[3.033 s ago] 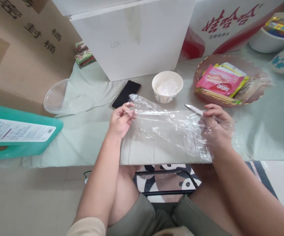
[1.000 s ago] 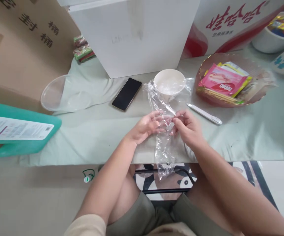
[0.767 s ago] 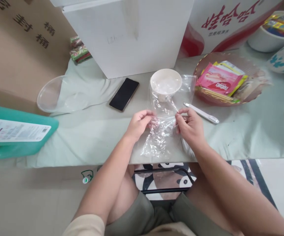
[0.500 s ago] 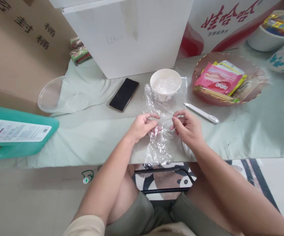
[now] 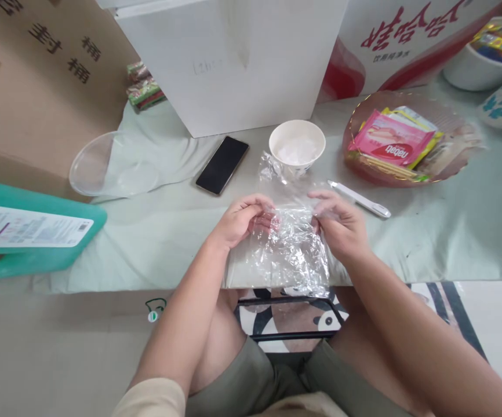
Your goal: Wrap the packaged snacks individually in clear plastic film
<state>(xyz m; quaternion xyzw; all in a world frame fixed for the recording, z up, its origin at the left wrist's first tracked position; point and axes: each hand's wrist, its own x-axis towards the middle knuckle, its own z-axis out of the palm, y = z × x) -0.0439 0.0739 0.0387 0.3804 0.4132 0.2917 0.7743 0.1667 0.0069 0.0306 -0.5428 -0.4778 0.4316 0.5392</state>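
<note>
A crinkled clear plastic bag [image 5: 292, 246] stretches between my two hands, its lower end reaching the table's front edge. My left hand [image 5: 246, 219] pinches its left side between thumb and fingers. On the other side, my right hand [image 5: 340, 221] is closed on the bag with thumb and bent fingers. Just beyond the bag stands a white paper bowl [image 5: 297, 145] with something clear or whitish inside. A white utility knife [image 5: 359, 200] lies to the right of the bowl, beyond my right hand.
A black phone [image 5: 222, 165] lies left of the bowl. A pink glass bowl [image 5: 364, 168] of snack packets sits at right. White box [image 5: 251, 69] stands behind. At left are a clear lid [image 5: 112, 165], a green jug [image 5: 90, 223] and a cardboard box [image 5: 51, 104].
My hands have moved a little apart, and the plastic bag is spread wider between them. Its far part has come away from beside the paper bowl, toward me.
</note>
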